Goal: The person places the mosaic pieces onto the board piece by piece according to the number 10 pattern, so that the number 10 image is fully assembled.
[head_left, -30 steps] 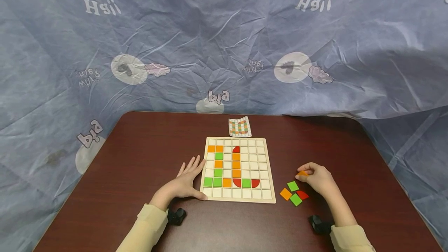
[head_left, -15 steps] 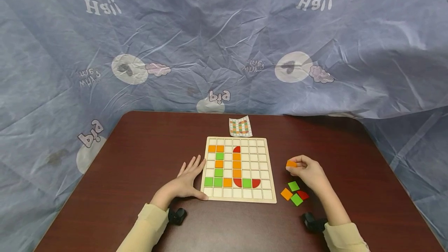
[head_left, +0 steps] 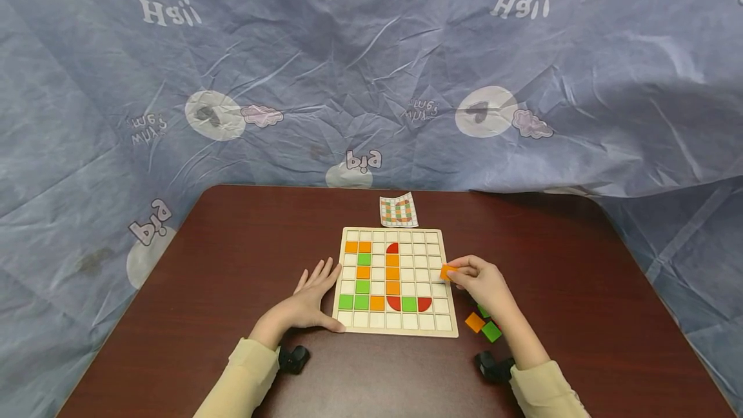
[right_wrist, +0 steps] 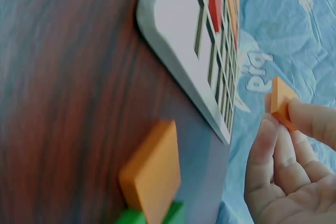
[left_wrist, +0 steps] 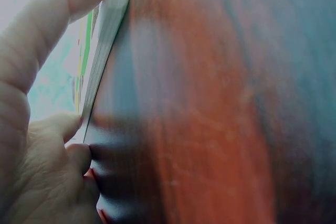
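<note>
A pale gridded board (head_left: 400, 333) lies on the table with orange, green and red tiles set in its left and middle cells. My left hand (head_left: 306, 304) rests at its left side, fingers spread, thumb and fingertips touching the edge; the left wrist view shows the thumb against the board's rim (left_wrist: 113, 19). My right hand (head_left: 483, 281) pinches an orange square tile (head_left: 448, 272) between thumb and fingers, above the board's right edge. In the right wrist view the pinched orange tile (right_wrist: 283, 103) is held up off the surface.
Loose tiles lie right of the board, among them an orange square (head_left: 474, 322) and a green square (head_left: 491, 331); my right forearm partly covers others. A printed pattern card (head_left: 398, 210) lies behind the board. A patterned blue cloth (head_left: 325, 82) hangs behind the table.
My right hand has lifted the orange tile from beside the loose tiles and carried it left to the board's right edge. The left hand stays where it was.
</note>
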`<control>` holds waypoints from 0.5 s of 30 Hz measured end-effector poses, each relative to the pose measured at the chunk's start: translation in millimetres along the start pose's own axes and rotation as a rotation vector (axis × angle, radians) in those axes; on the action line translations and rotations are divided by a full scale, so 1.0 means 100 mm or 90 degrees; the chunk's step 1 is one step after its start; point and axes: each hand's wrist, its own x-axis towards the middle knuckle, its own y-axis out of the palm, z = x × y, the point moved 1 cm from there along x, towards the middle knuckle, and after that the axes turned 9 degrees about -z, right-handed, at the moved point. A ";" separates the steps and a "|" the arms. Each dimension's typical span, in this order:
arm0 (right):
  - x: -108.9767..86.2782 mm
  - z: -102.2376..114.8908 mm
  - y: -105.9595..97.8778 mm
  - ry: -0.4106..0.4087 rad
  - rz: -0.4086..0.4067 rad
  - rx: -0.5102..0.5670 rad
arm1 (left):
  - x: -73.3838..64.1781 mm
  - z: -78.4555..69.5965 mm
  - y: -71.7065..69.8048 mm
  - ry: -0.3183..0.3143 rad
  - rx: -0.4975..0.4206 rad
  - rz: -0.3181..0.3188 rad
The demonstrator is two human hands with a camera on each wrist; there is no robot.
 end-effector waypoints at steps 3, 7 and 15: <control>0.01 0.02 0.10 -0.010 0.007 -0.013 | 0.00 0.00 0.00 -0.001 0.001 0.001; 0.01 0.04 0.20 -0.029 0.005 -0.045 | 0.00 -0.01 0.00 -0.004 0.003 0.003; -0.01 0.07 0.33 -0.048 0.016 -0.087 | -0.01 -0.02 -0.01 -0.004 0.005 0.003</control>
